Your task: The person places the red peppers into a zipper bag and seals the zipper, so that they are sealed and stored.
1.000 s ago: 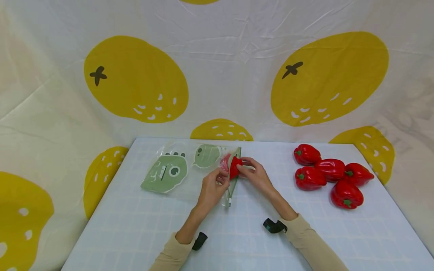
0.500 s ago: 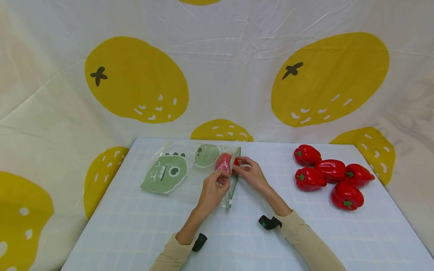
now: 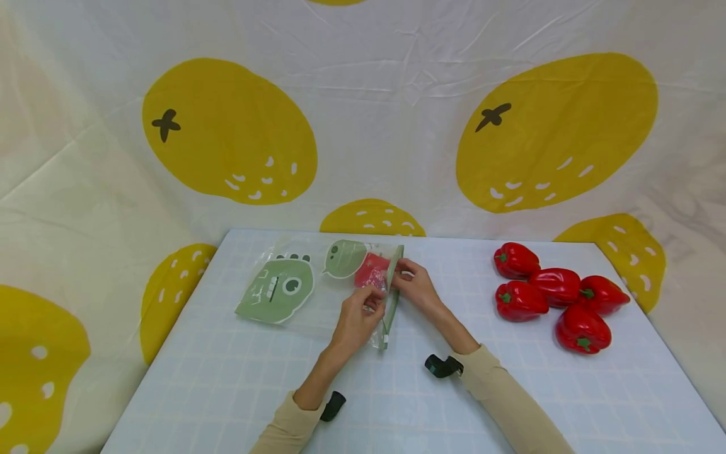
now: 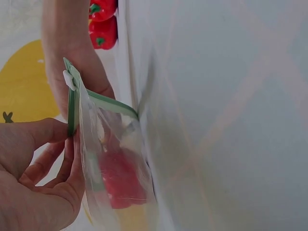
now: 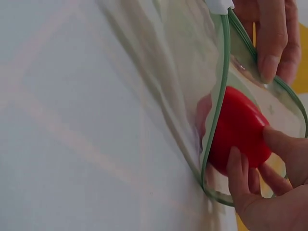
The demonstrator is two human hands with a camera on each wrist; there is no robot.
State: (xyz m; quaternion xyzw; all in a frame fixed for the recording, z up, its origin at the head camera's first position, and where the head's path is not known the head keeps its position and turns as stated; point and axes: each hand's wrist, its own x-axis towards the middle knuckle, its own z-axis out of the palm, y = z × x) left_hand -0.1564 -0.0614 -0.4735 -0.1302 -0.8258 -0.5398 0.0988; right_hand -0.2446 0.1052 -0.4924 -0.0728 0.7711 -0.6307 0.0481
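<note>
Left hand (image 3: 357, 318) pinches bag (image 3: 297, 293) at rim; right hand (image 5: 269, 187) grips pepper (image 5: 243, 130) inside; sagging film could let it roll out.

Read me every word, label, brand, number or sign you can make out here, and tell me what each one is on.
No word, brand or number can be read.
Clear bag: small white marks on its one-eyed green print; too small to tell whether they are letters.
Backdrop: dark cross-shaped marks on its yellow shapes; they look like drawing, not writing.
Red pepper in the bag's mouth: no lettering shows.
</note>
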